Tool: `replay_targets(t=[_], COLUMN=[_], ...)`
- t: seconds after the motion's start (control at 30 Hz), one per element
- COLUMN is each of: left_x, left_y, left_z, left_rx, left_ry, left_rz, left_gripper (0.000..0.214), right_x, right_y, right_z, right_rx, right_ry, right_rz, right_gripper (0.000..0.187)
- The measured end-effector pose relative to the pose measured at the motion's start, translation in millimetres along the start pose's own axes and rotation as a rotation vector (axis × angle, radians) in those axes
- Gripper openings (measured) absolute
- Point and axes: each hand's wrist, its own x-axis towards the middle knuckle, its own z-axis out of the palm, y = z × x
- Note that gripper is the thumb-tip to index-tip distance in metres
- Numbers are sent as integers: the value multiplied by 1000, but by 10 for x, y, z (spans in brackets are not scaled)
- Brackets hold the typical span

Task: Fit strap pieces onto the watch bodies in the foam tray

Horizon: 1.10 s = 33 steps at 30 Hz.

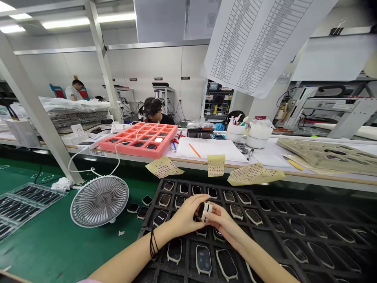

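Note:
My left hand and my right hand meet over a black compartment tray, pinching a small black part with a white strip between their fingertips. A dark band circles my left wrist. Below my hands, the tray holds rows of dark rounded-oblong pieces with pale rims, such as one near my forearms and another just beyond my right hand. My fingers hide part of the small piece and the compartments under my hands.
To the left of the tray stand a white-and-grey desk fan and several loose dark pieces on the green surface. Yellow perforated sheets hang over the bench edge. Beyond lie a pink foam tray, papers, and a seated co-worker.

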Motion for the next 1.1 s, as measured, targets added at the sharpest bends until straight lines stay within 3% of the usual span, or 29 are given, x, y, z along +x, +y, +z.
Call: replay_targets(t=[0.27,1.1], left_x=[4,-9], left_y=[-39,-49], left_z=[6,4], left_rx=[-44,-66], left_ry=[33,-23], left_rz=[0,-34], left_gripper=[66,68], right_x=[33,10], right_y=[63,58], right_z=[-21,13], right_rx=[24,38], right_ry=[82,72], right_rz=[11,-2], right_gripper=[42,41])
